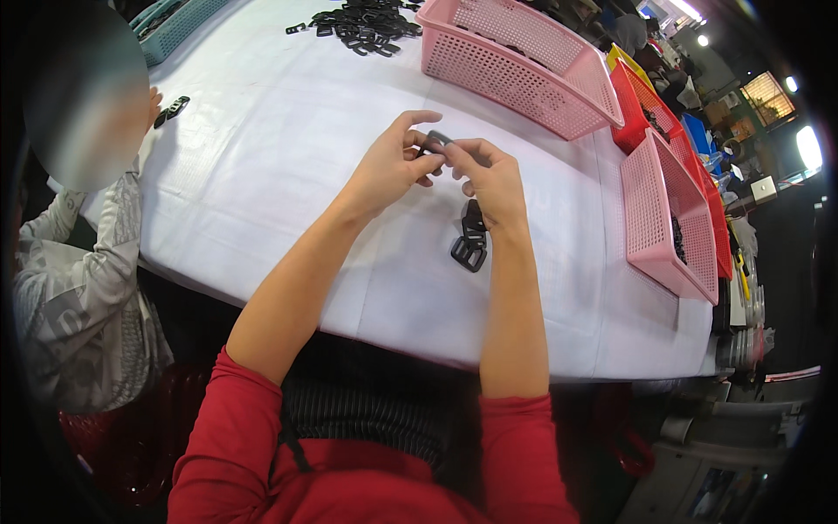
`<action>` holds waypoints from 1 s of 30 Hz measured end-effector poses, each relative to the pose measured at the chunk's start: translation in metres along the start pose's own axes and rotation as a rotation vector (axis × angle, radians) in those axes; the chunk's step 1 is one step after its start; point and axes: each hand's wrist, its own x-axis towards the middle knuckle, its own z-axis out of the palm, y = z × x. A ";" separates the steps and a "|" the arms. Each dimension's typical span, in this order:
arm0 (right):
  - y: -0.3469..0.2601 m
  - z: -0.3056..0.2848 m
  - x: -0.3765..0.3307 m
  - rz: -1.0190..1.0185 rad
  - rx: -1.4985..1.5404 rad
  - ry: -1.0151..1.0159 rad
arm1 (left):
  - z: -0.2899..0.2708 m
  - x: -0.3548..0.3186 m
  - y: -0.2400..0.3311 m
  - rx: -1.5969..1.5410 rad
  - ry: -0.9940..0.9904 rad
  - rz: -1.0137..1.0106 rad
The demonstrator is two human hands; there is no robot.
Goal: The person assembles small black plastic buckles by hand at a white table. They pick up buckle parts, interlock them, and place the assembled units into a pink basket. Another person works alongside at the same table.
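Above the white-covered table (393, 288), my left hand (393, 166) and my right hand (491, 182) meet at a small black plastic buckle (439, 137). The thumb and fingers of both hands pinch it from either side, and fingertips cover part of it. My left forefinger stretches out past the piece. Just below my right hand, a few more black buckles (470, 251) lie close together on the cloth, partly hidden by my wrist. At the far side of the table spreads a loose heap of black buckles (367, 24).
A pink perforated basket (524, 74) stands at the far right; another pink basket (668, 218) holding dark pieces is nearer, beside red bins (642, 100). On the left sits a person in a patterned sleeve (96, 236), a hand near a black buckle (173, 111). A teal basket (170, 31) stands behind.
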 end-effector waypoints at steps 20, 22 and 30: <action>0.017 -0.006 0.001 0.065 0.098 0.208 | 0.015 0.002 -0.023 0.006 0.030 -0.008; 0.014 0.005 0.003 0.047 0.137 0.165 | 0.008 0.000 -0.019 -0.117 0.086 -0.027; 0.020 0.014 0.000 -0.050 0.175 0.141 | -0.005 0.004 -0.027 -0.342 0.059 -0.116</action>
